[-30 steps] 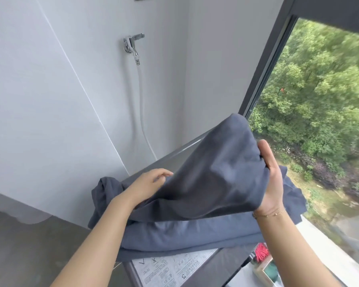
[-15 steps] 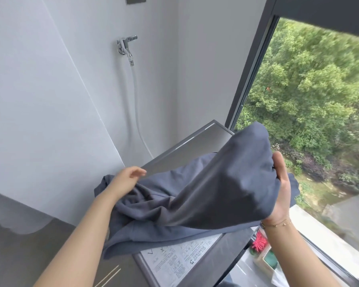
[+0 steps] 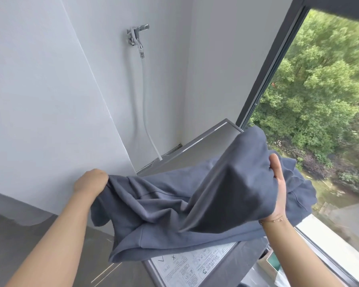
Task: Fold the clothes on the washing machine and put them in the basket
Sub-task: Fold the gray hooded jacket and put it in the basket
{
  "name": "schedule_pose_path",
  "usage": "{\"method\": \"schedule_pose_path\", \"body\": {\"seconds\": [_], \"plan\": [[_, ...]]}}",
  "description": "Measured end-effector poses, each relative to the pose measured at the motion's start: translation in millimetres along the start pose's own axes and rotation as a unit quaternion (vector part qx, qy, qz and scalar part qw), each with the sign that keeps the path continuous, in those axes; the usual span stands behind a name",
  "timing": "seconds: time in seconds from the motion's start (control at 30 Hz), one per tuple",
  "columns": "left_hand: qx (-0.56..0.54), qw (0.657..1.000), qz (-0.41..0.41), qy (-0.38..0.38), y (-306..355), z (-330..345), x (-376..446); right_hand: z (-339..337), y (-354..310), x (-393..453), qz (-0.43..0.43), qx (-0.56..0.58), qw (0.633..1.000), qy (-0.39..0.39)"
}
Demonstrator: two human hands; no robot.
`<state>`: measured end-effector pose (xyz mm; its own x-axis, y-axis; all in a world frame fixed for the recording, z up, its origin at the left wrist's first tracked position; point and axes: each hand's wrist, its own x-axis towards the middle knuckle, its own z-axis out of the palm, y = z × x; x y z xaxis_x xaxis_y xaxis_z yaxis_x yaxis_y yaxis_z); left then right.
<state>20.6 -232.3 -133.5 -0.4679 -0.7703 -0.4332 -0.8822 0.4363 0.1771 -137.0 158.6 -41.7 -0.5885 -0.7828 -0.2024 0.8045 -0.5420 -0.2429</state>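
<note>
Grey garment [image 3: 195, 204] stretched between both grips

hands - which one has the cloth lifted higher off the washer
The right hand, by the window, holds its end of the grey garment raised into a peak. The left hand grips the other end lower, beside the wall.

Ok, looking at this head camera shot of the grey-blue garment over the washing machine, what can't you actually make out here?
- Laundry basket: not in the head view, so its place is unknown.
- What kind of grey-blue cotton garment this is: bunched folds hide its shape.
- Left hand fingers: curled under the cloth edge.
- Printed instruction label on the dark grey washing machine: print too small, top covered by cloth.
- Green and white object at lower right: cut off by the machine and right arm.
</note>
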Motion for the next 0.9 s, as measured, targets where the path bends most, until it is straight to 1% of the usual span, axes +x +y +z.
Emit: {"method": "schedule_pose_path", "body": {"seconds": [0.07, 0.1, 0.13, 0.17, 0.2, 0.23, 0.27, 0.3, 0.33, 0.37, 0.43, 0.47, 0.53, 0.57, 0.6, 0.63, 0.67, 0.7, 0.73, 0.8, 0.83, 0.87, 0.9], "plan": [[0.045, 0.998, -0.043, 0.006, -0.2, 8.3, -7.5, -8.5, -4.2, 1.9, 0.012, 0.017, 1.0, 0.008], [0.07, 0.996, -0.037, 0.039, 2.2, 11.5, -12.6, -10.3, -6.3, 2.9, 0.007, 0.02, 1.0, 0.007], [0.056, 0.994, 0.001, 0.091, 7.0, 14.6, -18.5, -9.1, -7.8, 2.8, 0.001, 0.018, 1.0, 0.009], [0.015, 0.988, 0.072, 0.136, 14.6, 17.8, -26.0, -9.5, -8.9, 2.8, -0.007, 0.017, 1.0, 0.009], [-0.053, 0.976, 0.167, 0.132, 26.3, 19.5, -36.6, -10.6, -9.8, 2.6, -0.011, 0.018, 1.0, 0.01], [-0.128, 0.956, 0.253, 0.078, 39.6, 22.0, -49.6, -12.1, -10.3, 1.8, -0.019, 0.018, 1.0, 0.011], [-0.172, 0.937, 0.303, -0.02, 52.0, 24.1, -65.4, -12.1, -10.5, 0.8, -0.024, 0.022, 0.999, 0.01], [-0.137, 0.932, 0.313, -0.122, 60.6, 29.5, -76.4, -12.3, -12.3, -0.7, -0.033, 0.03, 0.999, 0.005], [-0.083, 0.93, 0.307, -0.182, 64.0, 35.4, -81.9, -10.8, -14.6, -2.8, -0.048, 0.033, 0.998, 0.001], [-0.042, 0.937, 0.278, -0.208, 62.2, 40.3, -82.3, -8.6, -16.0, -5.2, -0.062, 0.035, 0.997, -0.004], [-0.036, 0.948, 0.211, -0.236, 50.6, 41.2, -75.5, -0.2, -18.7, -12.3, -0.083, 0.052, 0.995, -0.008], [-0.032, 0.949, 0.186, -0.251, 46.9, 35.7, -72.7, 4.2, -19.7, -15.2, -0.08, 0.066, 0.994, -0.022], [-0.022, 0.94, 0.19, -0.282, 37.4, 28.8, -67.2, 17.7, -20.6, -23.1, -0.075, 0.062, 0.994, -0.054], [-0.019, 0.926, 0.214, -0.311, 35.5, 23.1, -66.5, 20.8, -21.5, -25.8, -0.073, 0.061, 0.994, -0.061], [-0.076, 0.911, 0.215, -0.342, 31.4, 20.3, -67.2, 21.5, -23.0, -26.3, -0.071, 0.056, 0.994, -0.056], [-0.154, 0.908, 0.195, -0.338, 32.7, 18.8, -65.2, 18.5, -26.0, -26.4, -0.08, 0.049, 0.994, -0.057], [-0.228, 0.894, 0.184, -0.339, 29.9, 19.6, -62.0, 13.3, -29.2, -24.3, -0.083, 0.047, 0.994, -0.044], [-0.236, 0.884, 0.205, -0.347, 32.5, 17.6, -66.0, 4.9, -34.6, -24.6, -0.104, 0.043, 0.993, -0.037], [-0.242, 0.871, 0.204, -0.375, 34.8, 14.5, -76.4, -3.9, -42.0, -25.9, -0.116, 0.032, 0.993, -0.018], [-0.224, 0.874, 0.231, -0.363, 34.2, 9.6, -85.0, -15.8, -58.1, -26.1, -0.138, 0.01, 0.99, -0.014], [-0.218, 0.884, 0.234, -0.342, 33.5, 6.6, -85.1, -22.4, -65.1, -22.9, -0.147, -0.001, 0.989, 0.0], [-0.224, 0.894, 0.235, -0.31, 33.4, 7.1, -79.5, -26.7, -69.0, -19.0, -0.163, -0.038, 0.985, 0.049], [-0.204, 0.914, 0.229, -0.265, 34.1, 9.0, -73.9, -36.5, -71.1, -13.7, -0.167, -0.044, 0.979, 0.109]]}}
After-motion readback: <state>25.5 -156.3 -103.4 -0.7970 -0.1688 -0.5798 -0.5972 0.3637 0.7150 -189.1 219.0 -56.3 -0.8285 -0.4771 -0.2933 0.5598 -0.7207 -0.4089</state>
